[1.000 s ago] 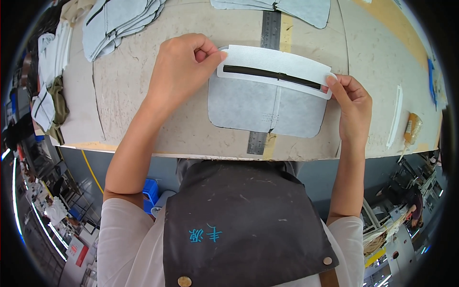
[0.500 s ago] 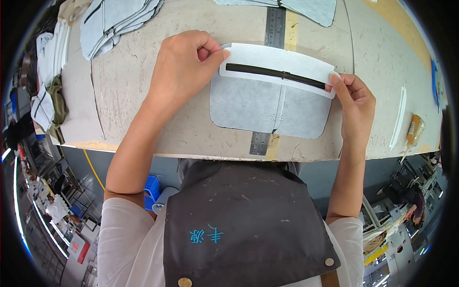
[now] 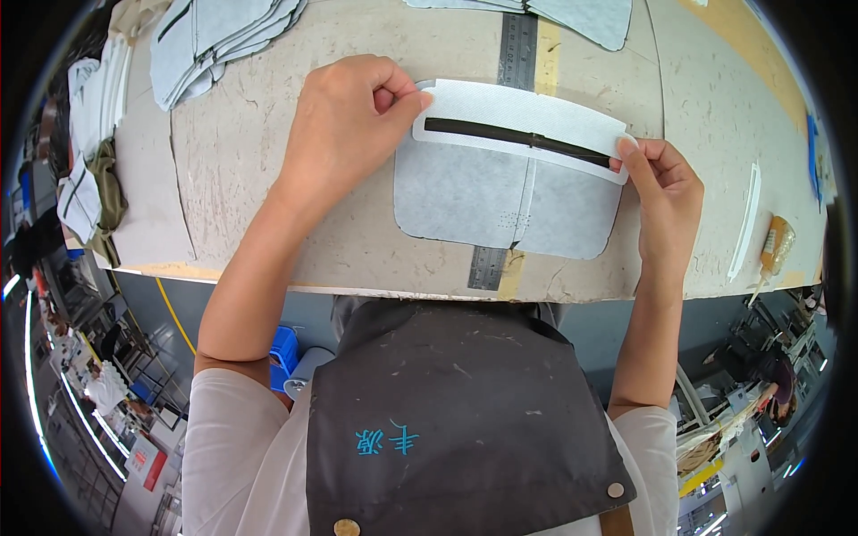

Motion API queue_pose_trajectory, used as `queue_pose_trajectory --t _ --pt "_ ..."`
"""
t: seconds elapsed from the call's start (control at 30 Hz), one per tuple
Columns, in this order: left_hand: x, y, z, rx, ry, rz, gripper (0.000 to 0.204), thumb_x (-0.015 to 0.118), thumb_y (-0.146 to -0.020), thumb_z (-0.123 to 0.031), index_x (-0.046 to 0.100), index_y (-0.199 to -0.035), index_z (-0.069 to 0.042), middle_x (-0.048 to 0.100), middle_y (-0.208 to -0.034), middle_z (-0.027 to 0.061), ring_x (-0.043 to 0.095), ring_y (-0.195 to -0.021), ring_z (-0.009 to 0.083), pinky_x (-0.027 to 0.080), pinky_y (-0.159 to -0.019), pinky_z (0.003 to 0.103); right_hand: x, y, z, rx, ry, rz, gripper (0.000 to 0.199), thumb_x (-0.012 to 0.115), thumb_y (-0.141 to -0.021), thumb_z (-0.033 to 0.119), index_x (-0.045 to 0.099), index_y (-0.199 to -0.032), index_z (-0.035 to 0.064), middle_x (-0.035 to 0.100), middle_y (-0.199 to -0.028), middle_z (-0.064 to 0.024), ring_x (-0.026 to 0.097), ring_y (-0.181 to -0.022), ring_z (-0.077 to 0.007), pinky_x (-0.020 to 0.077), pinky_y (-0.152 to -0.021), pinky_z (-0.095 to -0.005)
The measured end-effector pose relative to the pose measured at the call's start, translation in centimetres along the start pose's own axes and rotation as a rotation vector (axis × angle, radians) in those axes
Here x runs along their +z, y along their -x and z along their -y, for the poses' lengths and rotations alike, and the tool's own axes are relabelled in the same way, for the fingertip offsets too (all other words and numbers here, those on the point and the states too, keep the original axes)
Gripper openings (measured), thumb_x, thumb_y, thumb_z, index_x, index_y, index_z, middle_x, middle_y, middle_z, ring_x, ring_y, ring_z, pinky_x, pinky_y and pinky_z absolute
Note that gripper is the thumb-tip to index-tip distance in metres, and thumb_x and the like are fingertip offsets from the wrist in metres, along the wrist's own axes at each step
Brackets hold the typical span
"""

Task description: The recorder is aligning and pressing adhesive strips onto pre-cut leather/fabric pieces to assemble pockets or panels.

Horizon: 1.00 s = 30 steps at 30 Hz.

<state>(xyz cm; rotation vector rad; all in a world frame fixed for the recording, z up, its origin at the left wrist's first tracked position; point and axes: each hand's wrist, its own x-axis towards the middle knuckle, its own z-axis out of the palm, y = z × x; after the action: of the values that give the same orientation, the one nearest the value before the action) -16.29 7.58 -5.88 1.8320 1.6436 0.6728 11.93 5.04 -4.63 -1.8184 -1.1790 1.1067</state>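
Note:
A light grey fabric panel (image 3: 460, 192) with rounded lower corners and a middle seam lies on the worktable. Along its upper edge is a white, slightly curved strip (image 3: 527, 105) with a long narrow slot, dark inside. My left hand (image 3: 344, 125) pinches the strip's left end between thumb and fingers. At the opposite end, my right hand (image 3: 663, 189) is closed on the strip, thumb on top; one fingertip shows through the slot's right end. Below the panel, a steel ruler (image 3: 487, 268) sticks out toward the table's near edge.
Stacked grey panels (image 3: 223, 40) lie at the far left, with more panels (image 3: 581, 20) at the far middle. To the right are a narrow white strip (image 3: 744, 219) and an amber glue bottle (image 3: 776, 246). Bundled cloth (image 3: 107, 192) sits at the left edge.
Both hands keep their grip on the white strip. The panel and strip have shifted very slightly to the right in the picture, along with the ruler.

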Motion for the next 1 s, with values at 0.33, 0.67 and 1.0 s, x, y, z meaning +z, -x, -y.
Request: queue_pose_trajectory --t 0.33,0.67,1.0 --pt "0.2 0.1 -0.1 0.029 -0.016 -0.022 0.015 0.076 -0.078 -0.010 0.066 -0.072 0.000 0.061 -0.063 0.0083 0.054 -0.055 0.0173 0.046 -0.054 0.031 0.1 0.0 -0.1 -0.010 0.011 -0.017 0.015 0.072 -0.088 0.013 0.068 -0.086 -0.0016 0.067 -0.075 -0.0021 0.057 -0.070 -0.0040 0.0413 -0.064 -0.0171" --pt "0.7 0.4 0.4 0.112 -0.042 -0.088 0.017 0.077 -0.077 -0.009 0.064 -0.070 -0.001 0.057 -0.064 0.0076 0.053 -0.059 0.0205 0.045 -0.056 0.034 0.1 -0.1 -0.3 -0.005 -0.018 -0.011 0.016 0.072 -0.089 0.013 0.067 -0.086 -0.0022 0.066 -0.075 -0.0019 0.057 -0.070 -0.0040 0.0415 -0.064 -0.0171" --pt "1.1 1.0 0.9 0.201 -0.053 -0.131 0.016 0.077 -0.077 -0.007 0.063 -0.073 -0.004 0.056 -0.064 0.0054 0.051 -0.063 0.0208 0.043 -0.057 0.034 0.4 0.1 0.0 0.004 -0.025 -0.019 0.016 0.072 -0.088 0.012 0.067 -0.085 -0.0028 0.066 -0.075 -0.0024 0.058 -0.070 -0.0049 0.0426 -0.065 -0.0179"
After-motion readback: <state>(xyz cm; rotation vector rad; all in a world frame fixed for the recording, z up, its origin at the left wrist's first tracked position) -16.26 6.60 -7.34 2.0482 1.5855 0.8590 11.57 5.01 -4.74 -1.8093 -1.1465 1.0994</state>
